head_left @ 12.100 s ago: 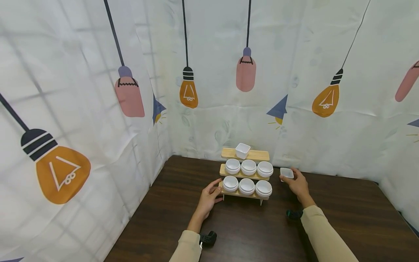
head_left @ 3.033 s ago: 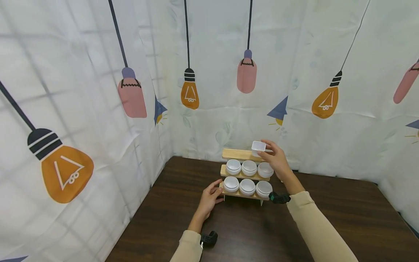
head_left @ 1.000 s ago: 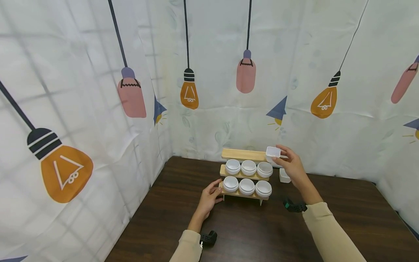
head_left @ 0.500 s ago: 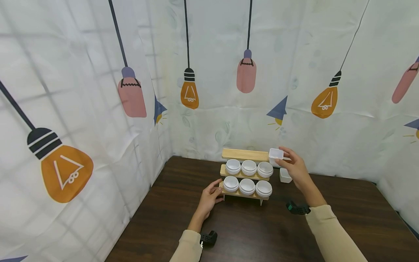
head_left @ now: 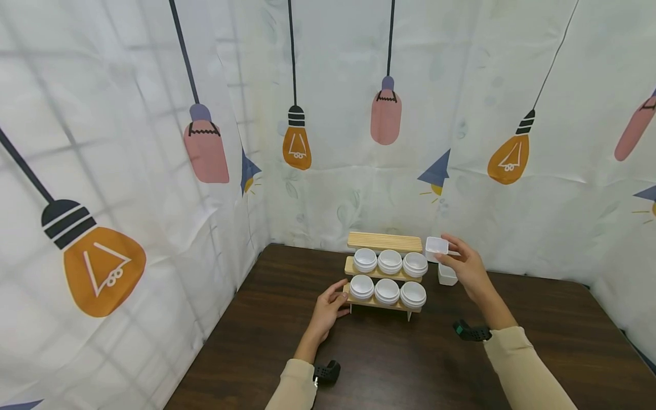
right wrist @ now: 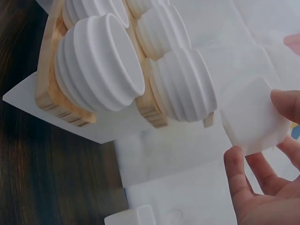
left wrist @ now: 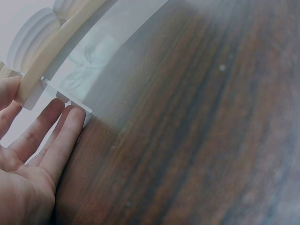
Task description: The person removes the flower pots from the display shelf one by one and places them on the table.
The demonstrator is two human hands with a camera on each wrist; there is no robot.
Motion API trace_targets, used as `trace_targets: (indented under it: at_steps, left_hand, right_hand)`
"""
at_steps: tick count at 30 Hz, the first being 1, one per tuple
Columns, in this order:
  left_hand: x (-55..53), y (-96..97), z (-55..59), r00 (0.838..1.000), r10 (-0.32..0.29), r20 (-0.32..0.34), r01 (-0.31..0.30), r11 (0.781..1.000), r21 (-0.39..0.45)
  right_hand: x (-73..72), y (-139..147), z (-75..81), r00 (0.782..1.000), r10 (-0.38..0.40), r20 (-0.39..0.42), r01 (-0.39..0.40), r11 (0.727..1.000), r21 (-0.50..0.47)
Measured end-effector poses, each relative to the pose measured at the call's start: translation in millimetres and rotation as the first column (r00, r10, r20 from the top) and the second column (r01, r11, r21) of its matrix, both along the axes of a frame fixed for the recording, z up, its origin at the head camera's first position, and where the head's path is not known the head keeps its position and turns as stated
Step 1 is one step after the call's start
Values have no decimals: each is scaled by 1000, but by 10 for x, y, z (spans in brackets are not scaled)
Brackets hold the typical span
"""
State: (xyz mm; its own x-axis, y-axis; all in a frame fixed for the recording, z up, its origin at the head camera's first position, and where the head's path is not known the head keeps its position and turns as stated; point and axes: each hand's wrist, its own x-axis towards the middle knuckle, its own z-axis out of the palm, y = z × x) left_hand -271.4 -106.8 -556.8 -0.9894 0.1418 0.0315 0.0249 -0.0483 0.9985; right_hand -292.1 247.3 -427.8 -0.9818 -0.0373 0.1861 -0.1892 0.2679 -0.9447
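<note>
A three-tier wooden rack [head_left: 384,241] stands near the back of the table. Its lower two tiers carry several round white ribbed cups [head_left: 386,291], and its top board is bare. My left hand [head_left: 324,312] grips the rack's left front end; in the left wrist view the thumb lies at the board's end [left wrist: 30,89] and the fingertips are at the clear leg [left wrist: 70,97]. Just right of the top board, my right hand [head_left: 468,269] pinches a small square white cup [head_left: 437,246] by its side. A second square white cup [head_left: 447,276] sits on the table below it, partly covered.
The dark wooden table [head_left: 394,359] spreads in front and to both sides. Right behind the rack hangs a white curtain [head_left: 328,210] with printed lamps; it also closes off the left side. A black wrist camera [head_left: 471,331] hangs under the right wrist.
The square cup once on the top board was lifted by my right hand, carried rightward off it, and is now lower, close above the other square cup. My left hand stays put.
</note>
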Motion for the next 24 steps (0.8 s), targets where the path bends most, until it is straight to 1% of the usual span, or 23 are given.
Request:
trace_targets:
  at_steps: [15, 24]
  left_hand:
    - [-2, -1, 1, 1000, -3, 5, 3, 1000, 0]
    - [-10, 7, 17, 1000, 1, 10, -1, 1000, 8]
  right_hand:
    - [61, 120, -59, 998, -20, 65, 18, 999, 31]
    - [54, 179, -148, 997, -33, 64, 31, 999, 32]
